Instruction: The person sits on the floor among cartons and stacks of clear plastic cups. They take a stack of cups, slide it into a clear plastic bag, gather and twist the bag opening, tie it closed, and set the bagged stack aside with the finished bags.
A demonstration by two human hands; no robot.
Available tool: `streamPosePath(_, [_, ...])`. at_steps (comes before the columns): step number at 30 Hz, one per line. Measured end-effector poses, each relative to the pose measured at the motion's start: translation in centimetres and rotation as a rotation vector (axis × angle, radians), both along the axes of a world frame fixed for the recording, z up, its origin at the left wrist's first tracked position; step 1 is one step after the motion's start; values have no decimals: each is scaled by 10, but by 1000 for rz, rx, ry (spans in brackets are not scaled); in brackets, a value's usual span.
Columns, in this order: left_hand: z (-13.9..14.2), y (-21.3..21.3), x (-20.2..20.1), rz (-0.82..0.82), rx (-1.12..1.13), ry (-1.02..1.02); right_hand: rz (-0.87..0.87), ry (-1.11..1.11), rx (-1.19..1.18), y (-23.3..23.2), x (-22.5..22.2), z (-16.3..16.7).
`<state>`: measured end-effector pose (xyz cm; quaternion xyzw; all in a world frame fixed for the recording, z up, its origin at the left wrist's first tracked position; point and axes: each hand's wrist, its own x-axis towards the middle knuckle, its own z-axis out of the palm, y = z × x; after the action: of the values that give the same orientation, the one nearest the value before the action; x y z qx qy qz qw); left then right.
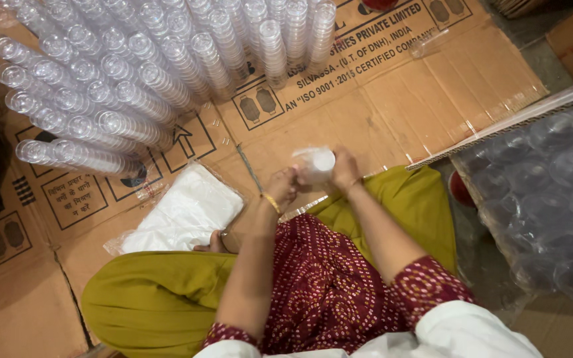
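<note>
I sit cross-legged on flattened cardboard (392, 113). My left hand (282, 185) and my right hand (344, 169) both grip a short stack of clear plastic cups (316, 163) held in front of my knees; the stack seems wrapped in thin clear plastic. A yellow bangle is on my left wrist. A flat pile of white plastic bags (187, 212) lies on the cardboard just left of my left hand.
Many tall stacks of clear plastic cups (134, 73) stand in rows at the upper left. An open carton with loose clear cups (545, 199) sits to my right. A single clear cup (426, 45) lies on the cardboard farther away.
</note>
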<state>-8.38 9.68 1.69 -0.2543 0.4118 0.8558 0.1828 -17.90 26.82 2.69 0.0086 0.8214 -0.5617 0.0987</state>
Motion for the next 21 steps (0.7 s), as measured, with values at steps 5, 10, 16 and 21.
streamPosePath(5, [-19,-14,-3,-241,-758,-106,231,75,438,8,0,-6])
streamPosePath(10, [14,-159,12,68,-1547,157,317,-178,8,34,26,17])
streamPosePath(16, [43,-250,53,1205,-1560,-321,550,15,66,10,26,-16])
streamPosePath(21, [28,-281,32,1180,-1347,-8,503,25,43,6,23,-27])
